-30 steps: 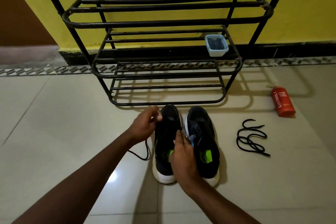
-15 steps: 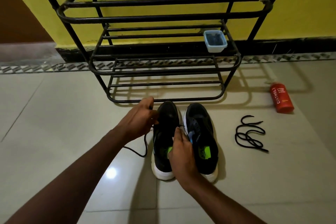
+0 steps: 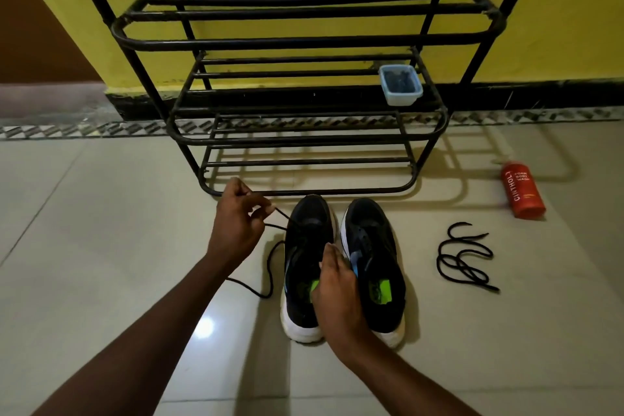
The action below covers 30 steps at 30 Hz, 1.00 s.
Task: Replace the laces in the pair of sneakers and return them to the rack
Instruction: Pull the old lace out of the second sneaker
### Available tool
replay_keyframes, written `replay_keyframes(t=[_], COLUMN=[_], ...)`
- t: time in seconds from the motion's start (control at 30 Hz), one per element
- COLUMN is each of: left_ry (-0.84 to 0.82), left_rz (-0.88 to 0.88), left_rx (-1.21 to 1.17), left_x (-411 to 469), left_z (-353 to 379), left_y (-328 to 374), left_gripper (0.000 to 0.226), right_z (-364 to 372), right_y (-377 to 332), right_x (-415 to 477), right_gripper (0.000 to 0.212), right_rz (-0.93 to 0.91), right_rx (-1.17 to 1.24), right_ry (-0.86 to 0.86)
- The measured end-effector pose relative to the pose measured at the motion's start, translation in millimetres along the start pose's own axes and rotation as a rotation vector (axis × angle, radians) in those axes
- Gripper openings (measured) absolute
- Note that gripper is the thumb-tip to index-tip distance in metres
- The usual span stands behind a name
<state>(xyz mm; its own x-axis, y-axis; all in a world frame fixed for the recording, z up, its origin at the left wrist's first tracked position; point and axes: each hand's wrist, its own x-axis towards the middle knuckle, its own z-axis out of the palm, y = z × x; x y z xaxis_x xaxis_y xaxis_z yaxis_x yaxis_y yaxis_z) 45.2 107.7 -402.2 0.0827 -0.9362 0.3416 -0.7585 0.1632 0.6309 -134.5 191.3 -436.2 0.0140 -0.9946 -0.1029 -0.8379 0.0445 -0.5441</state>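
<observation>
The left hand (image 3: pixel 236 223) pinches a lace (image 3: pixel 270 275) between thumb and fingertips, beside the toe of the left sneaker (image 3: pixel 305 236). The lace is soft, light and limp, best held near its stiffer tip, and its slack loops on the floor. The right hand (image 3: pixel 337 300) lies on that sneaker's collar, likely steadying it; whether its fingers hook the edge I cannot tell. The right sneaker (image 3: pixel 374 267) stands just beside, both before the rack (image 3: pixel 304 42). Further right lie a loose lace (image 3: pixel 464 260) and a bottle (image 3: pixel 522 191), well apart. A tub (image 3: pixel 400 84) takes the right end of the middle shelf.
</observation>
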Motion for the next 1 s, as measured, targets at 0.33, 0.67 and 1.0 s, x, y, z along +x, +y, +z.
replay_keyframes(t=[0.33,0.67,1.0], left_ry=[0.039,-0.763,-0.864], left_rz=[-0.298,-0.115,0.045], left_rx=[0.06,0.039,0.356], left_x=[1.1,-24.9,-23.2], left_z=[-3.5,-0.9,12.4], left_y=[-12.5,5.4,-1.6], left_gripper=[0.005,0.112,0.12], right_z=[0.1,-28.4,-39.2], right_y=[1.0,-9.1,-15.3], right_x=[5.7,33.2,76.4], right_gripper=[0.066,0.067,0.028], right_rz=[-0.003,-0.128,-0.29], right_rx=[-0.028,0.059,-0.299], right_ry=[0.02,-0.133,-0.165])
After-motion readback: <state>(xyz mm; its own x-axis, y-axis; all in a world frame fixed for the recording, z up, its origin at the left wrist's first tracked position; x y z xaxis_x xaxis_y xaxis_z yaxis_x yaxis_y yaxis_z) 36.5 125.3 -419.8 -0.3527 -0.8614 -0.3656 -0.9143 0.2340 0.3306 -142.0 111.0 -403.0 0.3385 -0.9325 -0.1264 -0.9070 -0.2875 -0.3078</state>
